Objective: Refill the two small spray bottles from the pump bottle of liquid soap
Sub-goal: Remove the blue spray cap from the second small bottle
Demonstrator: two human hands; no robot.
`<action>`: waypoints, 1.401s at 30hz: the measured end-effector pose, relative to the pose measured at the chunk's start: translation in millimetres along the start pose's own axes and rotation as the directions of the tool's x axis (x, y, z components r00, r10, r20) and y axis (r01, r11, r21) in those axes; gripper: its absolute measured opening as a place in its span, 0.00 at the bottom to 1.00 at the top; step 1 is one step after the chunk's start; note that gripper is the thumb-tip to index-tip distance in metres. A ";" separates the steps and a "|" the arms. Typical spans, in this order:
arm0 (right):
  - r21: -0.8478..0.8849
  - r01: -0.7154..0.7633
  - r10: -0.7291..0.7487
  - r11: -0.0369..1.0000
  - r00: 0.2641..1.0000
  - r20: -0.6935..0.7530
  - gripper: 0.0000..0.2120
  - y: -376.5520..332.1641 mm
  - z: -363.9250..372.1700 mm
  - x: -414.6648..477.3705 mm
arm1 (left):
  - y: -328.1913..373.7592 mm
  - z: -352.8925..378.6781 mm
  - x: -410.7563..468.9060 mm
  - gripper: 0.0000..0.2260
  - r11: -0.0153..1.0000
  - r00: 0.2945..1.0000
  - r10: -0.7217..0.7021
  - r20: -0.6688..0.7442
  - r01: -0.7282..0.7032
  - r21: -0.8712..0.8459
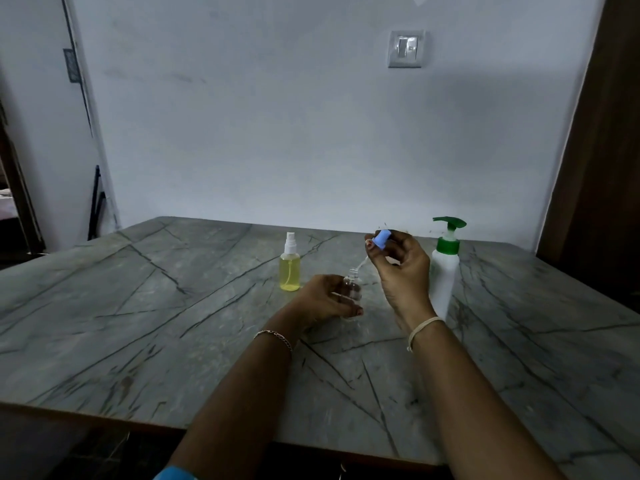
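Lifting the blue sprayer cap point(381, 238) straight up is advised, so its dip tube point(362, 263) clears the neck cleanly. Left of centre the yellow-filled spray bottle point(290, 268) stands capped; the clear spray bottle point(352, 289) is gripped by the left hand point(329, 299), the cap pinched by the right hand point(401, 268), the pump bottle point(445, 275) just right of it. A veined stone table point(138, 306) is backed by a pale wall point(277, 133).

Open clear spray bottle point(354, 285), capped yellow spray bottle point(290, 271) — white pump bottle point(444, 271) upright

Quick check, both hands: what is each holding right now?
Left hand: grips the clear spray bottle.
Right hand: pinches the blue spray cap.
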State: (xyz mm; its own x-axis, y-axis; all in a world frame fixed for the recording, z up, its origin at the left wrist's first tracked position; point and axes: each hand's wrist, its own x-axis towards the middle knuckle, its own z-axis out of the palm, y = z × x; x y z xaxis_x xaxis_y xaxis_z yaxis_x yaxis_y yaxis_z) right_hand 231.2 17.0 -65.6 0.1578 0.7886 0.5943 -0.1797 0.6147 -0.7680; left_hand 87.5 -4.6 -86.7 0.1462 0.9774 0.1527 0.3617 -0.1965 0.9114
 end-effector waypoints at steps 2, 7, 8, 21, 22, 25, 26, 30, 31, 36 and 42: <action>-0.024 0.036 -0.037 0.999 0.999 -0.039 0.13 -1.7 -0.3 2.0 | 1.8 -0.1 -1.0 0.16 1.000 1.000 -0.013 0.004 0.013 0.015; 0.025 0.040 -0.036 0.999 0.988 -0.150 0.12 -4.1 -2.6 6.4 | 5.5 -2.7 -0.1 0.19 0.999 0.999 -0.032 -0.009 0.033 0.038; 0.037 0.040 -0.033 0.999 0.985 -0.170 0.12 -4.6 -3.1 6.6 | 6.2 -2.7 -1.1 0.19 0.999 0.999 -0.031 -0.012 0.032 0.038; 0.039 -0.127 0.128 0.991 0.992 -0.022 0.04 7.0 7.2 3.0 | -11.4 -74.6 -48.9 0.23 0.996 0.961 -0.049 -0.273 0.066 0.053; 0.019 -0.142 0.142 0.990 0.990 0.019 0.04 8.0 10.8 2.4 | -15.2 -83.1 -52.2 0.25 0.996 0.948 -0.057 -0.312 0.074 0.044; -0.015 -0.156 0.156 0.988 0.973 0.172 0.07 10.6 22.1 0.8 | -24.3 -100.8 -57.8 0.26 0.997 0.892 -0.070 -0.446 0.081 0.006; -0.056 -0.150 0.159 0.987 0.961 0.228 0.08 12.1 25.9 0.0 | -25.4 -103.9 -59.1 0.26 0.996 0.875 -0.069 -0.480 0.086 0.014; -0.280 -0.087 0.192 0.956 0.906 0.376 0.10 21.5 40.6 -5.3 | -28.9 -109.6 -61.2 0.23 0.996 0.831 -0.064 -0.552 0.089 0.018; -0.311 -0.073 0.200 0.947 0.895 0.398 0.11 23.6 43.8 -6.1 | -29.9 -110.7 -60.9 0.23 0.996 0.828 -0.062 -0.558 0.085 0.016; -0.418 0.003 0.213 0.908 0.858 0.468 0.09 36.2 54.4 -7.4 | -33.4 -113.7 -58.2 0.21 0.996 0.831 -0.053 -0.553 0.085 0.032; -0.488 -0.019 0.261 0.873 0.863 0.433 0.07 49.7 56.2 -3.0 | -35.1 -103.3 -53.9 0.21 0.995 0.854 -0.039 -0.519 0.079 0.055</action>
State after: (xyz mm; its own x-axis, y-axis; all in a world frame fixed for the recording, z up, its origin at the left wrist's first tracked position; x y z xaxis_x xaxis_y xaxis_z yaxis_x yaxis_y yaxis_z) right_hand 167.1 46.1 -92.1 -0.3313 0.8471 0.4155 0.3140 0.5143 -0.7981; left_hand -28.1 -42.3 -87.4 -0.3674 0.8824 0.2938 0.4225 -0.1231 0.8980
